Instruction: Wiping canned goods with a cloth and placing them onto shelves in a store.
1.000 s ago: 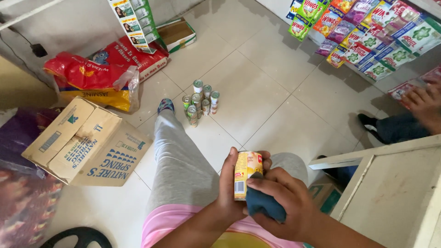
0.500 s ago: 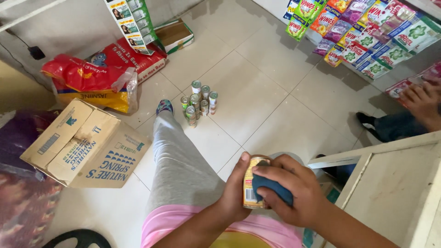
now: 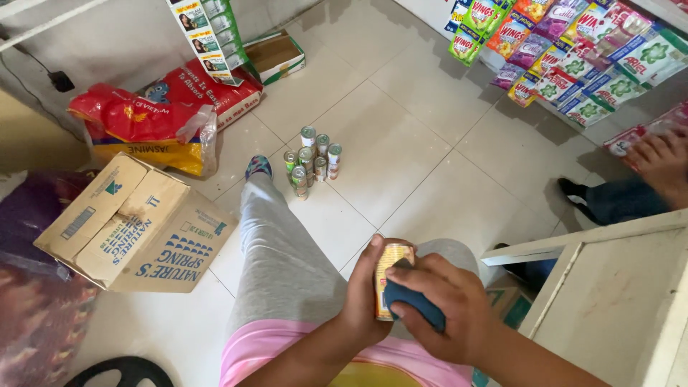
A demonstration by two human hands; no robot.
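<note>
Hands [image 3: 373, 301] closed around a small yellow can [image 3: 387, 283] above the person's lap.

Left hand wrapped the can from the side, thumb up along its edge and fingers shut behind it, holding it upright over the grey trouser leg [image 3: 279, 251]. Right hand [image 3: 444, 308] pinched a dark blue cloth [image 3: 412, 304] and pressed it against the can's front. On the tiled floor [image 3: 401, 143] ahead, near the person's foot, stood a cluster of small cans [image 3: 312, 161]. A cardboard box [image 3: 136, 226] lay to the left, red sacks [image 3: 150, 118] behind it, and another person's hand [image 3: 663, 161] rested at the right edge.
</note>
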